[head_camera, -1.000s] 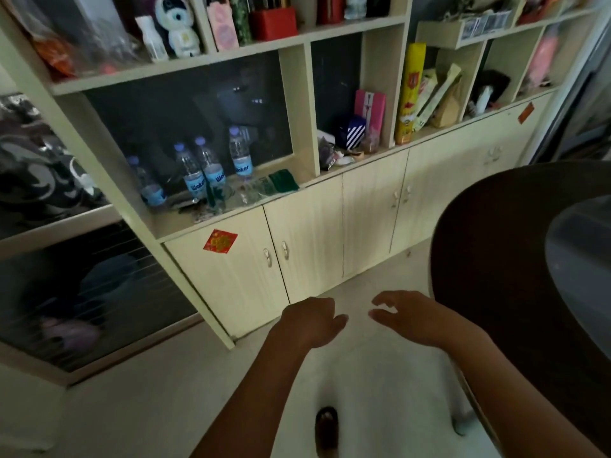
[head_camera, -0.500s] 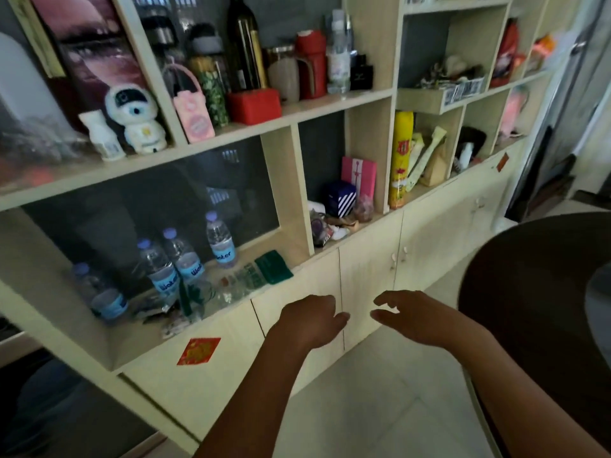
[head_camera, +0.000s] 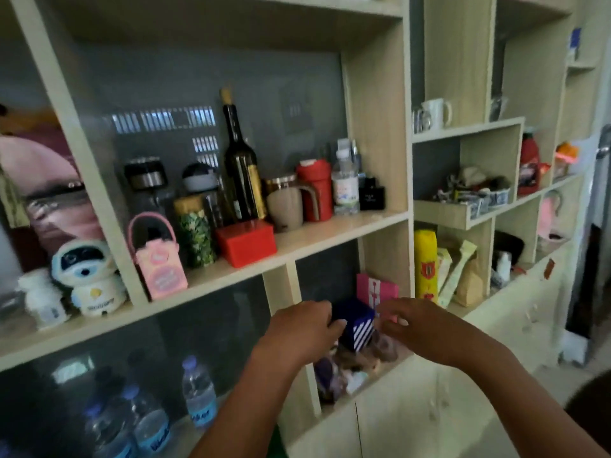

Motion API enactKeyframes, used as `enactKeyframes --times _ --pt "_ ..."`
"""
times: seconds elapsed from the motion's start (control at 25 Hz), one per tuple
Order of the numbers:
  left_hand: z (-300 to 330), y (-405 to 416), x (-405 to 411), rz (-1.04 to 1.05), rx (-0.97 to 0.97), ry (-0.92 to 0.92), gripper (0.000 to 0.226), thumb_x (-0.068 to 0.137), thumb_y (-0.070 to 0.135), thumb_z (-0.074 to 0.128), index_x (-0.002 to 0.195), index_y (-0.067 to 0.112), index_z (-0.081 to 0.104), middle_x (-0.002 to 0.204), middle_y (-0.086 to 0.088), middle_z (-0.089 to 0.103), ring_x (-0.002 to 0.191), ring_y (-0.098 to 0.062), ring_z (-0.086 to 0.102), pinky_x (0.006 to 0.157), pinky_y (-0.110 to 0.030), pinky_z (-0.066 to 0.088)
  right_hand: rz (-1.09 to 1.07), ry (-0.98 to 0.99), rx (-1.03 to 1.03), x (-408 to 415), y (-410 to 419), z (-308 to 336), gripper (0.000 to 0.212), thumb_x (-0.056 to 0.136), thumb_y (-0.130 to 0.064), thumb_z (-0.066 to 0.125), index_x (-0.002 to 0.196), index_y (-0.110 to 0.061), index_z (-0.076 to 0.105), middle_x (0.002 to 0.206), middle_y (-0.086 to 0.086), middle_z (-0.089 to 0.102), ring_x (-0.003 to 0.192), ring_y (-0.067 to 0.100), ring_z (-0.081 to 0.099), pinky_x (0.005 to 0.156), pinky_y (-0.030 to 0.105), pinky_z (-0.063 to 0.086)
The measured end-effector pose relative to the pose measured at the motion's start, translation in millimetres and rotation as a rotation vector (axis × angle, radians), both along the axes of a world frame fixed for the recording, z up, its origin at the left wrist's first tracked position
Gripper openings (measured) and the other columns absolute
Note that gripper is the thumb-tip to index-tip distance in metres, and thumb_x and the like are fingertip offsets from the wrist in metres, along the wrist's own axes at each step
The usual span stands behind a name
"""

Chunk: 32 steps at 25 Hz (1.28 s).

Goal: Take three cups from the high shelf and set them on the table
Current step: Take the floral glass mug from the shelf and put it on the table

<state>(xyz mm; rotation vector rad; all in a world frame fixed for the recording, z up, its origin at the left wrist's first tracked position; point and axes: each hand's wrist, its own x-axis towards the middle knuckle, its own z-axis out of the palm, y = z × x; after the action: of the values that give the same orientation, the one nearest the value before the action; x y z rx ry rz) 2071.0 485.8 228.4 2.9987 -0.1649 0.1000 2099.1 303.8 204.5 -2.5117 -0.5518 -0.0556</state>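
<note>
both hands [head_camera: 302,332] [head_camera: 420,327] loosely curled, empty (white cup [head_camera: 435,113] above)

Legible text, head view, checked item by item:

Water bottles, lowest open shelf: blue labels with dark script. On the nearest upright bottle [head_camera: 199,395] I read roughly "Water"; on the one in front of it [head_camera: 150,424] the same word shows in part, blurred.

White robot toy [head_camera: 88,276]: a short word across its belly, too soft to read.

Yellow canister [head_camera: 425,264]: red emblem, characters not resolvable.

Black box [head_camera: 372,197] and clear bottle [head_camera: 345,186] on the middle shelf: labels present, unreadable.

Pink bag [head_camera: 158,266]: round printed badges, no letters I can make out.
</note>
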Motion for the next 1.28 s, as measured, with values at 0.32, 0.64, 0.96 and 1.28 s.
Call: enactKeyframes --times 0.32,0.64,0.96,1.28 --pt "134.8 5.8 78.7 -0.059 0.151 -0.584 0.03 0.096 0.041 0.039 0.112 0.02 0.053 0.118 -0.003 0.058 0.105 -0.02 0.054 0.086 -0.035 0.043 0.031 -0.405 0.122 90.0 6.9 119.9 0.038 0.091 -0.039 0.052 0.127 -0.027 0.055 0.13 -0.001 0.059 0.114 0.013 0.057 0.095 0.027 0.043" --pt "279.8 41.3 136.4 -0.019 0.452 -1.195 0.062 0.095 0.043 0.037 0.149 0.025 0.015 0.16 -0.008 0.011 0.147 -0.024 0.008 0.12 -0.044 0.003 0.006 -0.875 0.3 154.7 49.6 264.3 0.047 0.091 -0.03 0.054 0.136 -0.017 0.047 0.14 0.008 0.05 0.129 0.02 0.045 0.106 0.027 0.031" --pt "320.2 41.9 216.3 0.014 0.706 -1.261 0.075 0.091 0.052 0.036 0.151 0.026 0.0 0.161 -0.01 -0.004 0.147 -0.031 -0.007 0.116 -0.051 -0.01 -0.034 -0.927 0.394 217.9 52.3 356.5 0.051 0.091 -0.031 0.052 0.14 -0.025 0.039 0.148 0.008 0.041 0.133 0.026 0.041 0.107 0.038 0.034" --pt "316.4 36.8 248.6 0.175 0.783 -1.405 0.084 0.083 0.062 0.036 0.151 0.025 0.003 0.161 -0.01 0.0 0.147 -0.035 -0.004 0.11 -0.059 -0.011 0.008 -0.942 0.584 250.3 63.4 410.2 0.049 0.09 -0.016 0.054 0.137 -0.017 0.04 0.13 0.011 0.058 0.113 0.029 0.057 0.09 0.031 0.043"
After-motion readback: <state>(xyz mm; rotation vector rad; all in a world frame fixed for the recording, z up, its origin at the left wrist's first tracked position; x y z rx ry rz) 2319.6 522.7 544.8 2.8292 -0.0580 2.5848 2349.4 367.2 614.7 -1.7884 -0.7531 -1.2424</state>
